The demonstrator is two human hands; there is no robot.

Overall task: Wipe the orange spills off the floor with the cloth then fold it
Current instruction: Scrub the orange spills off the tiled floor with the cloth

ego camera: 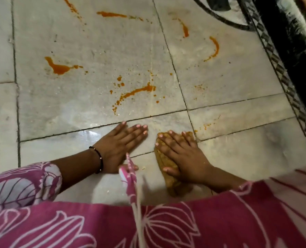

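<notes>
Across the pale tiled floor (87,104), ahead of the kneeling person, orange spills lie scattered: a blot on the far left (59,68), a slanting streak in the middle (136,92), two curved streaks to the right (214,49), thinner streaks at the top (111,14), and faint specks by the right-hand tile joint (206,125). Nearly all of it lies forward of both hands, further from the body, so the wipe has to travel outward and then sweep leftward.

Nearer the body, the cloth (168,169) sits bunched into a long yellow-brown roll on the floor. Its long axis runs from close to the knees forward and slightly right, roughly pointing at the faint specks. Those specks are the spill closest to it, just beyond its far end; the middle streak is ahead and to the left.

On top of the cloth, the right hand (182,154) presses flat with fingers spread wide, covering the cloth rather than gripping it. Just beside it, the left hand (120,144) lies palm down on the bare floor, fingers splayed, holding nothing, probably bracing the person's weight. A dark bracelet (98,159) circles that wrist.

By position, the right hand is the one placed to push, and wiping seems barely begun.
</notes>
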